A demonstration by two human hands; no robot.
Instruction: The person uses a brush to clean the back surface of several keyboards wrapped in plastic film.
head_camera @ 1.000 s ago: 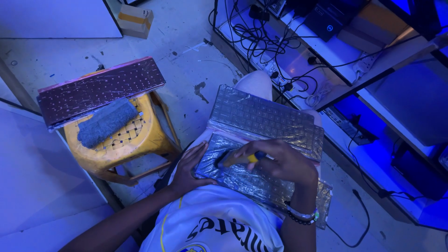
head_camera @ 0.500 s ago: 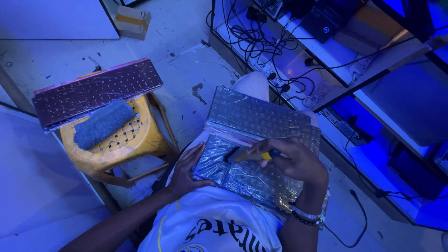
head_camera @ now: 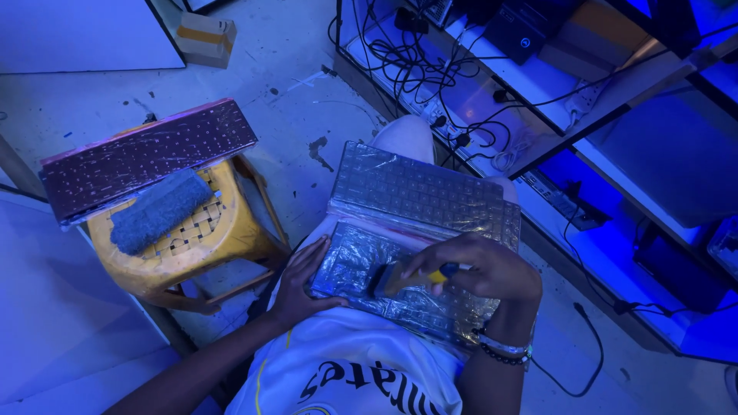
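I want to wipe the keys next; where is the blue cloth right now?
In the head view's left, the folded blue cloth lies on the yellow plastic stool, beside the wrapped keyboard.

Three wrapped keyboards (head_camera: 427,192) — perhaps; one stool (head_camera: 196,246) — one cloth (head_camera: 160,211).

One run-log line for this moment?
left hand: steadies keyboard on lap | right hand: holds brush on keys | stool: second keyboard, cloth

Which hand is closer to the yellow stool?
Left. The left hand rests on the near keyboard's left edge, just right of the yellow stool. The right hand, holding a brush, is farther right.
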